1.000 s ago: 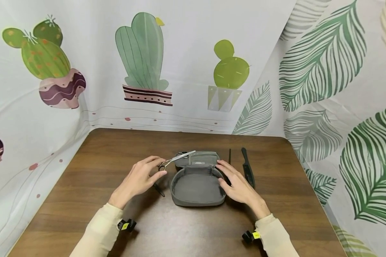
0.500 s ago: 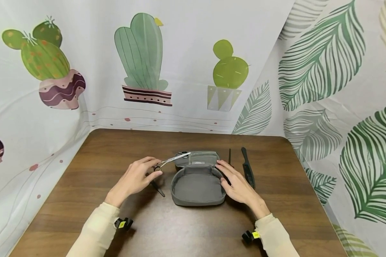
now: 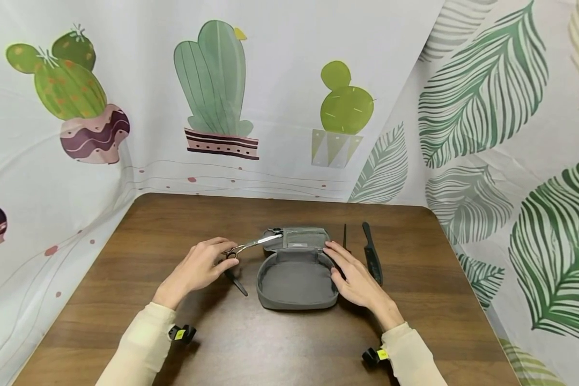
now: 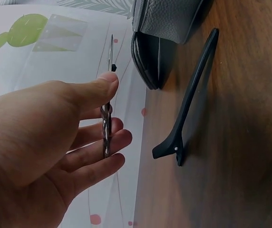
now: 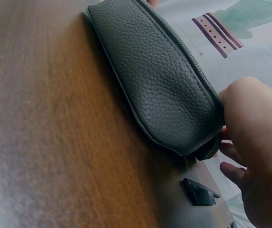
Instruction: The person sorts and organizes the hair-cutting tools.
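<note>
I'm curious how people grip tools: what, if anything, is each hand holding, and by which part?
The left hand pinches the scissors by the handle end. The right hand touches the grey case at its right edge; whether it grips is unclear.

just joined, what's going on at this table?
A person's left hand holds scissors up in a thumb-and-finger grip, blades pointing toward an open gray case on the wooden table. The right hand rests at the case's right edge. A black clip lies near the left hand, and a black comb lies right of the case.
</note>
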